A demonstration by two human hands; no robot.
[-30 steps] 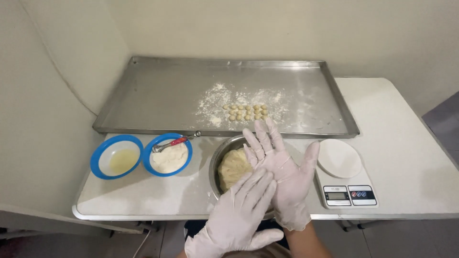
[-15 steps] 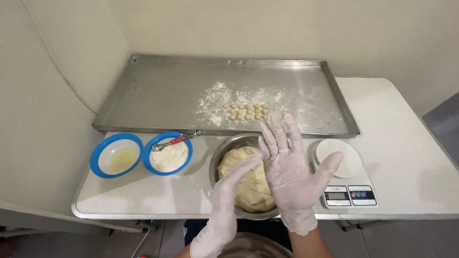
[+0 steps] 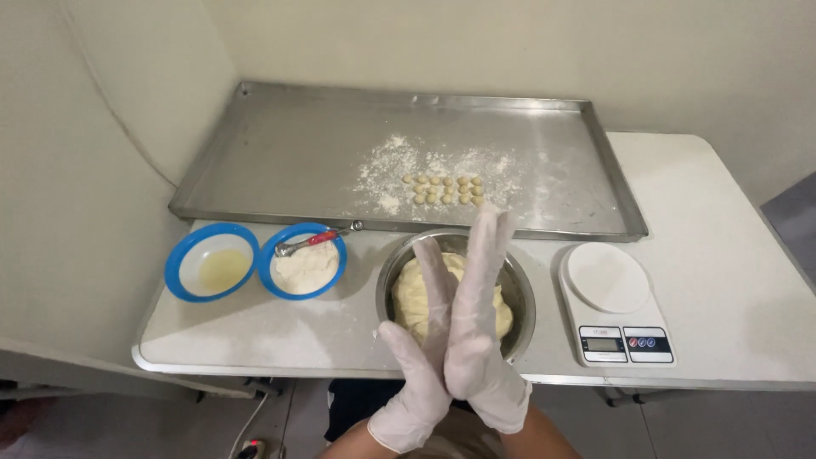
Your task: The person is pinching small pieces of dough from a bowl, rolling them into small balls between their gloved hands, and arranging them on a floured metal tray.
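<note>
From the head camera we look down on a white table (image 3: 731, 255) set against a pale wall. Our two gloved hands are raised over its near edge, palm pressed to palm. The left hand (image 3: 421, 374) lies under and to the left, fingers straight and spread a little. The right hand (image 3: 476, 331) crosses over it, fingers long and flat, their tips reaching up toward the tray. Both hands are flat and loose, holding nothing that we can see; whether a bit of dough sits between the palms we cannot tell, since the gloves hide that spot.

Right beneath the hands stands a round metal bowl (image 3: 520, 293) with a pale lump of dough (image 3: 408, 293) in it. The hands are above the bowl and partly cover it, not touching the dough as far as we can see.

To the left of the bowl sit two blue-rimmed bowls side by side. The nearer one (image 3: 302, 263) holds white flour, with a spoon (image 3: 316, 240) resting across its rim. The farther one (image 3: 212, 262) holds a little yellowish liquid.

To the right of the metal bowl is a white kitchen scale (image 3: 608, 280) with a round plate.

Behind all these lies a large metal tray (image 3: 280, 161), dusted with flour in the middle, where small dough balls (image 3: 446, 189) are lined up in neat rows.
</note>
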